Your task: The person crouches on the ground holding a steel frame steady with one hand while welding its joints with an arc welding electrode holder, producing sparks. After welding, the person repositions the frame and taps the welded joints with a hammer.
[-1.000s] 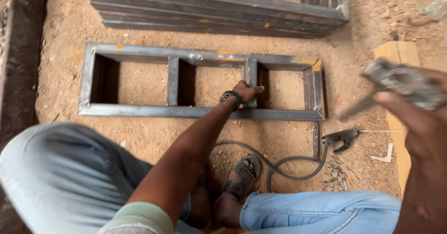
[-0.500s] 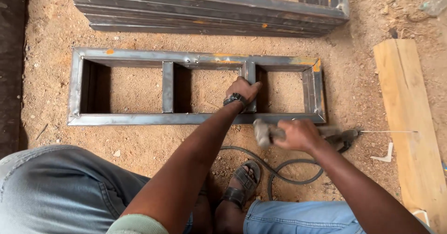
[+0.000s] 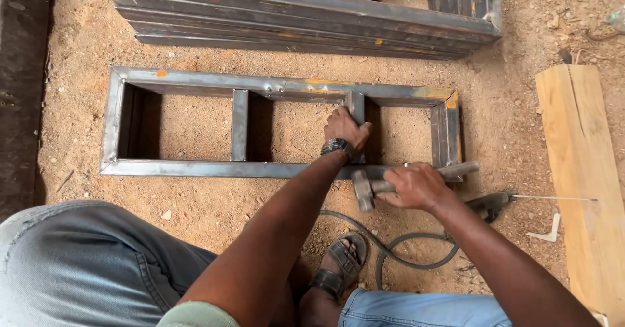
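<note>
A rectangular steel frame (image 3: pixel 195 168) with three openings lies flat on sandy ground. My left hand (image 3: pixel 345 129) grips its right-hand upright divider (image 3: pixel 355 104); a dark watch sits on that wrist. My right hand (image 3: pixel 414 186) holds a hammer (image 3: pixel 362 191) by its handle, the head pointing left and low over the frame's near rail, right of the left wrist.
A stack of similar steel frames (image 3: pixel 299 14) lies beyond. A wooden plank (image 3: pixel 583 170) lies at the right. A welding electrode holder (image 3: pixel 489 202) with its black cable (image 3: pixel 390 252) rests near my sandalled foot (image 3: pixel 338 268). My jeans-clad knee (image 3: pixel 84 262) fills the lower left.
My right hand has swung the hammer down from the raised position at the right to the frame's near rail. My left hand has stayed on the divider.
</note>
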